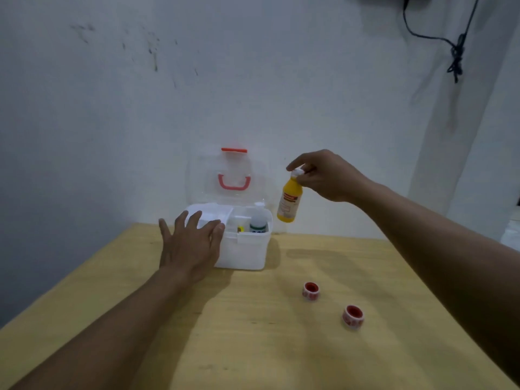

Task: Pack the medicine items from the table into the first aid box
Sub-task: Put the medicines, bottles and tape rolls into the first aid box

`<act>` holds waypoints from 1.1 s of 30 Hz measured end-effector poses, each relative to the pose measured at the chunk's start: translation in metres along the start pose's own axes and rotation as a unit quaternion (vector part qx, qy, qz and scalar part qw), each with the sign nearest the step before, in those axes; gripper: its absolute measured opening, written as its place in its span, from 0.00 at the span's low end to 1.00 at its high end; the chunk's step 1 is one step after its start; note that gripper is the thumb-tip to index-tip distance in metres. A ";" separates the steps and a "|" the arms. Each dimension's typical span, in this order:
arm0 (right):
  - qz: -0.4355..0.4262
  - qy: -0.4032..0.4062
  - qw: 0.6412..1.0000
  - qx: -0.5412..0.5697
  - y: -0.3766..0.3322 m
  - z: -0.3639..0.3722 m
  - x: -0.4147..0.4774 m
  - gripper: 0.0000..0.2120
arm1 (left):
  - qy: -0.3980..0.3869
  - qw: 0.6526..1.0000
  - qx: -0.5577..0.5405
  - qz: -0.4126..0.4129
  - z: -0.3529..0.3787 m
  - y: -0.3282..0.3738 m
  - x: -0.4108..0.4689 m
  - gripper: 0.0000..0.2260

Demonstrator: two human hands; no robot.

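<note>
A white first aid box (244, 253) stands open at the table's back edge, its clear lid (233, 175) with a red handle raised against the wall. Inside it stands a clear bottle (258, 220) beside small items. My left hand (191, 243) rests flat, fingers spread, on the box's front left corner. My right hand (323, 175) pinches the white cap of a yellow bottle (289, 201), which hangs in the air just right of the box. Two small red-and-white tape rolls (311, 291) (352, 316) lie on the table at the right.
The wooden table (253, 347) butts against a white wall. A black cable (455, 54) hangs from the upper right. A white object sits at the far right edge of the view.
</note>
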State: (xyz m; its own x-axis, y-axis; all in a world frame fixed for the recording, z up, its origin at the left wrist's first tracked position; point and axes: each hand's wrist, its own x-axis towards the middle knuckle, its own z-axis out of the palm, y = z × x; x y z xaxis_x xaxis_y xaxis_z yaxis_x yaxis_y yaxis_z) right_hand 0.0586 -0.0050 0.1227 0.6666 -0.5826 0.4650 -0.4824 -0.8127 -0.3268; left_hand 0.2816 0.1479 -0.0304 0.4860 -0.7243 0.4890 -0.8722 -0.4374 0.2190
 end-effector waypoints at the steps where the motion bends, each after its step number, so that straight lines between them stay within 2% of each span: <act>1: -0.007 -0.003 1.000 0.001 -0.005 0.002 0.003 0.11 | -0.002 1.000 -0.004 0.000 0.001 0.001 0.000 0.25; 9: -0.030 -0.058 0.998 0.020 -0.036 0.031 0.026 0.11 | -0.007 1.000 -0.017 -0.001 0.003 -0.001 0.000 0.25; 18: -0.020 -0.141 0.989 -0.027 -0.034 0.064 0.024 0.10 | 0.006 0.999 -0.032 -0.003 0.006 -0.001 0.000 0.24; 30: -0.017 -0.143 0.988 -0.059 -0.031 0.065 0.020 0.10 | 0.007 0.999 -0.040 -0.006 0.005 0.000 -0.001 0.23; 33: -0.026 -0.165 0.983 -0.077 -0.037 0.064 0.019 0.09 | 0.003 0.999 -0.038 -0.007 0.004 0.000 -0.001 0.23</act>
State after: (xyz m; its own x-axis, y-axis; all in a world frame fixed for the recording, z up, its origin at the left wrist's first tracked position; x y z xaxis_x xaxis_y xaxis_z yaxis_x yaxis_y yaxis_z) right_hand 0.1254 0.0135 0.0908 0.8285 -0.5313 0.1772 -0.5060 -0.8457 -0.1696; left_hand 0.2812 0.1463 -0.0345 0.4981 -0.7151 0.4904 -0.8671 -0.4054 0.2895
